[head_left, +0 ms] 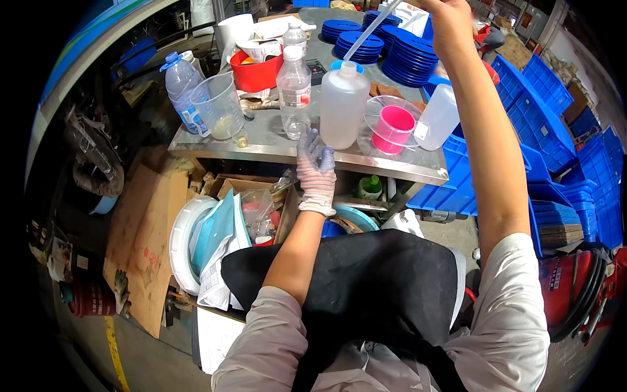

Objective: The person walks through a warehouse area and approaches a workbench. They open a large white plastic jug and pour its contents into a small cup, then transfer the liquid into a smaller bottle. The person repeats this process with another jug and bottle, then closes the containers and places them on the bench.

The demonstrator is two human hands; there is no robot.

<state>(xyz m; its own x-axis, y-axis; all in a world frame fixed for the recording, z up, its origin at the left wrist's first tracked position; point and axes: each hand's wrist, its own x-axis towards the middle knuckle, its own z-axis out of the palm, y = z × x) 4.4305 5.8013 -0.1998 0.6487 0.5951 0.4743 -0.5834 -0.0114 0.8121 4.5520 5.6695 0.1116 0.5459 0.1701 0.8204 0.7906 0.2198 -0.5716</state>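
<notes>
High at the upper right, my bare right hand pinches a thin translucent tube. The tube slants down to the left, its lower end just above the open mouth of a cloudy white plastic bottle. In front of that bottle, by the table's near edge, my left hand wears a striped, grey-fingered glove. Its fingers point up, apart, with nothing seen in them. A clear bottle stands just left of the white one. To the right are a pink cup on a clear disc and another white bottle, tilted.
The metal table also bears a measuring jug, a large water bottle, a red container and stacked blue discs. Blue crates stand at right. Under the table are a white bucket and a green bottle.
</notes>
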